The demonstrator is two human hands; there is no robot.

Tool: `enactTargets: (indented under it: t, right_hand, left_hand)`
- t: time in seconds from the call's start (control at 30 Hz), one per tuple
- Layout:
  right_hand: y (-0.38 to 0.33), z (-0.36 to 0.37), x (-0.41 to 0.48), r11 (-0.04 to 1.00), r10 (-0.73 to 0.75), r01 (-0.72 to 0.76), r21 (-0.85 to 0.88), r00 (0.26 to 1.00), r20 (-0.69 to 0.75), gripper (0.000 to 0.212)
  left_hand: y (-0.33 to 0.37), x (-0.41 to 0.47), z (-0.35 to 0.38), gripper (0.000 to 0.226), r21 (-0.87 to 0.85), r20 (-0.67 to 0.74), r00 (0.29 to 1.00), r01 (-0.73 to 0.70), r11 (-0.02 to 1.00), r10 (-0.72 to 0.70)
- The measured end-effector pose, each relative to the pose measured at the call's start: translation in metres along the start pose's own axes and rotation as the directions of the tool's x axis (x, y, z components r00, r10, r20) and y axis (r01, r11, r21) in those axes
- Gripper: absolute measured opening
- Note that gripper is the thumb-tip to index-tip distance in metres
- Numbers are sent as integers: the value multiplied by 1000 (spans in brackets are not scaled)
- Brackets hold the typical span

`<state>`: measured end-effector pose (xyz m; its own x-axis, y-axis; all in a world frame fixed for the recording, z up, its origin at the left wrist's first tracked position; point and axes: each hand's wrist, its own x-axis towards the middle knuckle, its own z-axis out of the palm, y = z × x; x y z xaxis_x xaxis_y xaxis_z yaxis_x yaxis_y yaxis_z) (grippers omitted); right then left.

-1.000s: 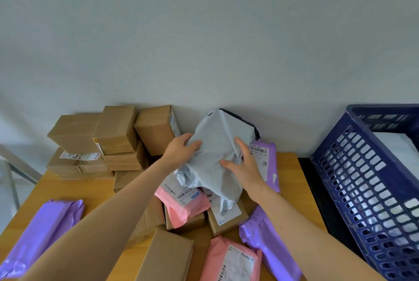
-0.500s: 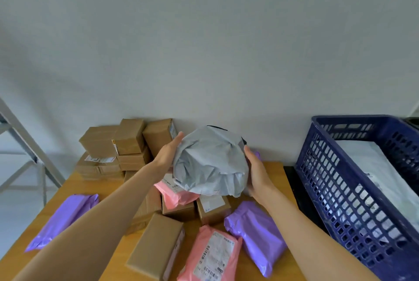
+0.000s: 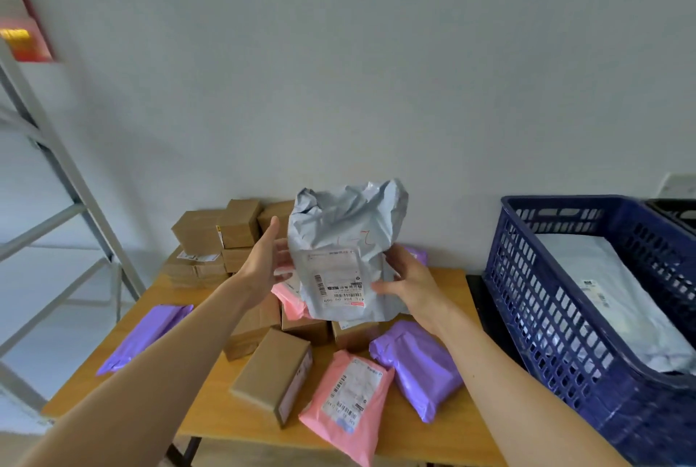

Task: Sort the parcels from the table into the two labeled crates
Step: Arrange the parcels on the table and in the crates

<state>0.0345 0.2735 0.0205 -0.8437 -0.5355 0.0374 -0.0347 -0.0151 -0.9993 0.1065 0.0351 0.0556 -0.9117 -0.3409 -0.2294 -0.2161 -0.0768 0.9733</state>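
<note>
Grey parcel (image 3: 339,240) is the one in hand, held upright in the air above the wooden table (image 3: 211,414), printed label (image 3: 335,278) facing the person. Going across from the far left of the grip: a grey metal shelf frame (image 3: 67,180) stands off the table's edge, then a flat purple mailer (image 3: 145,334) lies well left of the hands and lower down. A stack of cardboard boxes (image 3: 211,236) sits against the wall, just behind and left of the left hand (image 3: 265,263). That hand is spread open, fingers straight, flat against the bag's left edge. Under the held bag there's a pink mailer (image 3: 290,301) on some more boxes, and nearer the person a single brown box (image 3: 273,376) with another pink mailer (image 3: 350,398) beside it. The right hand (image 3: 412,285) has the bag's lower right corner properly gripped, thumb on the front, fingers tucked round the back. Just below that wrist is a lumpy purple bag (image 3: 418,365). Right of the grip, off the table, is the blue crate (image 3: 546,316) with a white parcel (image 3: 610,297) lying inside. Can't read any crate label from here.
</note>
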Motion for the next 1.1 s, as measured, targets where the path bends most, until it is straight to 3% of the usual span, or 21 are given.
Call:
enactTargets:
  t: [0.27,0.43,0.57,0.63,0.83,0.97,1.1]
  right_hand:
    - [-21,21,-6,998,-20,26,52,995,-100,59]
    - [-22,44,-1,986,4,15,166,994,-113,43]
    - [-23,62,2,976,55,-26,217,990,-129,34]
    - [-23,69,2,968,85,-50,245,987,-134,31]
    - [-21,89,-1,928,143,-84,363,980,-139,39]
    - [-15,98,-1,936,179,-120,331,972,-154,46]
    - [-14,112,-4,991,135,-132,34,920,-369,80]
  left_hand:
    - [14,-15,-11,77,28,21,998,-64,998,64]
    - [15,-19,-34,90,162,115,989,-112,980,94]
    - [14,-21,-56,62,167,264,957,-169,971,121]
    - [12,-20,-65,67,153,328,936,-182,971,124]
    - [12,-19,-82,87,160,375,920,-186,969,115]
    - [9,-20,-88,93,214,269,951,-213,953,152]
    - [7,-19,-89,88,350,186,964,-247,903,192]
